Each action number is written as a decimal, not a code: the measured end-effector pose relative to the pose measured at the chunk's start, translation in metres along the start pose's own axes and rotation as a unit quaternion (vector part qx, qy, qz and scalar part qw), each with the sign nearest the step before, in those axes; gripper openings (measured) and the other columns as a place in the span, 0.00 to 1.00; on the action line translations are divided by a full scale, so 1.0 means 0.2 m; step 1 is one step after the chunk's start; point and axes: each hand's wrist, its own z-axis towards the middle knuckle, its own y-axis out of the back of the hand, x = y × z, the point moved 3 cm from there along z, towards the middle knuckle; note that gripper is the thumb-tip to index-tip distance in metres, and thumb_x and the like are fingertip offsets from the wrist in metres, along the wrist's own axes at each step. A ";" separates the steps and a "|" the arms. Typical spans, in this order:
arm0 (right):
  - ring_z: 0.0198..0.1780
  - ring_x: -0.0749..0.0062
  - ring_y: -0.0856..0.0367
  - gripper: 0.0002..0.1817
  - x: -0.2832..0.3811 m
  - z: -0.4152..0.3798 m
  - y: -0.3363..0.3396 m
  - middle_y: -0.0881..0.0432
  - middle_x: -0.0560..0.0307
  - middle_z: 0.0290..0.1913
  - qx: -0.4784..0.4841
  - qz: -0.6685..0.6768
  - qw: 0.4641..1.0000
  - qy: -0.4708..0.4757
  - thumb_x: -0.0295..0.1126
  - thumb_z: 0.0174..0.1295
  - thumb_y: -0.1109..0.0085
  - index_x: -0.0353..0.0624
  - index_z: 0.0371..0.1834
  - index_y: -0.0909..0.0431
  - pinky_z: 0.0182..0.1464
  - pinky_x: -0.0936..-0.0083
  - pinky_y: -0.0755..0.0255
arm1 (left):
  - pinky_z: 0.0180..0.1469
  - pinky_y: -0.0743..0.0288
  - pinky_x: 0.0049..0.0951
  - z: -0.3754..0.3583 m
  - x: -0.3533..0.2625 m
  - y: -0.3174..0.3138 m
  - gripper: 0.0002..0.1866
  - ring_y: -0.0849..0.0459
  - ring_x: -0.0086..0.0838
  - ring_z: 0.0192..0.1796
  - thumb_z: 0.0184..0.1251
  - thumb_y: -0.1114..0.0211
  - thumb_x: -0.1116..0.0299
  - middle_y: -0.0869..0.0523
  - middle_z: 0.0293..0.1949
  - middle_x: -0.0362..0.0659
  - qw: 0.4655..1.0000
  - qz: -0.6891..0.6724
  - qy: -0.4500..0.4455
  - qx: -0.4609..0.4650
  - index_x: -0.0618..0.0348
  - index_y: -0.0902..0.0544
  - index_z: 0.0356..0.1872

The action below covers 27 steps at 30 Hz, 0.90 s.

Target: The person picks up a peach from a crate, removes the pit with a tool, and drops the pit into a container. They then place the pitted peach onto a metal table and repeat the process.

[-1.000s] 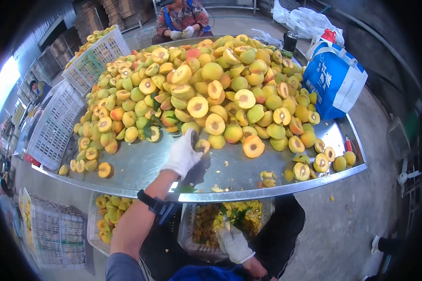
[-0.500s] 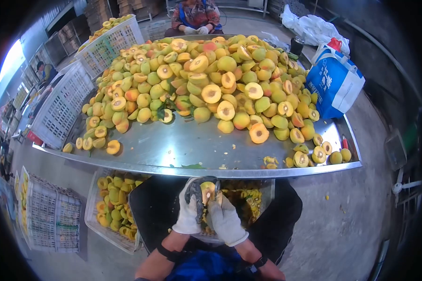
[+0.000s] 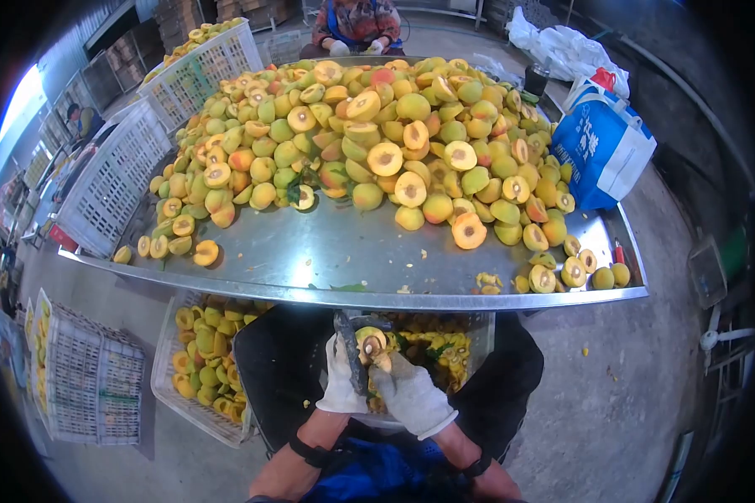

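My left hand (image 3: 342, 375), in a white glove with dark covering on the fingers, is closed around a cut yellow peach half (image 3: 369, 339), its cut face turned toward my right hand. My right hand (image 3: 408, 396), gloved in white and grey, is closed on a small curved metal tool (image 3: 372, 346), mostly hidden by the fingers, which meets the peach flesh. Both hands are just in front of the table edge, above a crate (image 3: 481, 344) with yellow peach pieces. A big heap of halved peaches (image 3: 377, 126) lies on the metal table (image 3: 310, 251).
At lower left stand a crate of peach halves (image 3: 208, 352) and a tall white crate (image 3: 92, 377). White crates (image 3: 113, 180) line the table's left side. A blue-white bag (image 3: 600, 151) and a red-handled tool (image 3: 618, 253) are at right. Another person (image 3: 356, 25) sits across the table.
My right hand has moved slightly right and down, and the tool now sits against the peach's cut face. The left hand has turned a little. The view has shifted slightly.
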 end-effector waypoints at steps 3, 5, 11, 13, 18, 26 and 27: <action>0.37 0.41 0.19 0.13 0.00 -0.02 0.00 0.19 0.37 0.36 0.048 -0.090 0.993 0.053 0.39 0.69 0.48 0.41 0.45 0.24 0.36 0.53 0.25 | 0.46 0.19 0.29 -0.01 -0.02 -0.01 0.18 0.15 0.30 0.44 0.69 0.39 0.64 0.16 0.46 0.47 0.992 -0.093 0.080 0.010 0.66 0.23 0.54; 0.38 0.42 0.19 0.13 0.02 -0.03 0.02 0.19 0.38 0.37 0.046 -0.004 0.998 -0.032 0.40 0.69 0.49 0.42 0.47 0.23 0.37 0.53 0.25 | 0.45 0.19 0.28 0.02 -0.04 -0.02 0.18 0.16 0.29 0.42 0.68 0.38 0.66 0.16 0.43 0.47 0.969 -0.192 0.154 0.037 0.67 0.23 0.54; 0.44 0.40 0.19 0.17 0.00 -0.06 0.01 0.17 0.36 0.40 0.069 0.079 0.989 -0.101 0.41 0.68 0.46 0.40 0.51 0.22 0.43 0.55 0.24 | 0.39 0.23 0.23 0.12 -0.21 -0.07 0.16 0.18 0.22 0.38 0.73 0.44 0.63 0.14 0.36 0.43 0.952 0.023 0.261 0.155 0.69 0.17 0.45; 0.43 0.44 0.18 0.17 -0.03 -0.08 -0.02 0.17 0.38 0.39 0.073 0.120 0.982 -0.127 0.40 0.68 0.48 0.39 0.52 0.22 0.44 0.59 0.25 | 0.40 0.24 0.23 0.15 -0.18 -0.04 0.17 0.19 0.22 0.38 0.74 0.43 0.62 0.14 0.34 0.43 0.947 0.106 0.204 0.226 0.69 0.16 0.42; 0.43 0.45 0.18 0.18 -0.07 -0.08 -0.07 0.16 0.40 0.39 0.041 0.281 0.948 -0.144 0.40 0.68 0.48 0.38 0.50 0.21 0.46 0.62 0.25 | 0.45 0.22 0.24 0.12 -0.17 -0.02 0.27 0.17 0.24 0.42 0.72 0.42 0.49 0.14 0.40 0.45 0.971 -0.018 0.171 0.164 0.70 0.19 0.48; 0.33 0.65 0.20 0.14 0.01 -0.13 -0.10 0.19 0.53 0.30 0.089 0.418 0.884 -0.189 0.37 0.72 0.53 0.38 0.43 0.22 0.39 0.73 0.26 | 0.48 0.23 0.24 0.04 -0.14 -0.04 0.19 0.16 0.25 0.42 0.68 0.39 0.61 0.13 0.37 0.45 0.972 -0.072 0.142 0.173 0.70 0.20 0.49; 0.30 0.69 0.21 0.14 0.04 -0.13 -0.08 0.20 0.57 0.27 0.091 0.476 0.850 -0.207 0.37 0.73 0.54 0.38 0.42 0.23 0.35 0.75 0.26 | 0.48 0.23 0.24 0.05 -0.15 -0.05 0.18 0.16 0.25 0.42 0.68 0.40 0.64 0.13 0.38 0.45 0.971 -0.058 0.129 0.191 0.71 0.20 0.49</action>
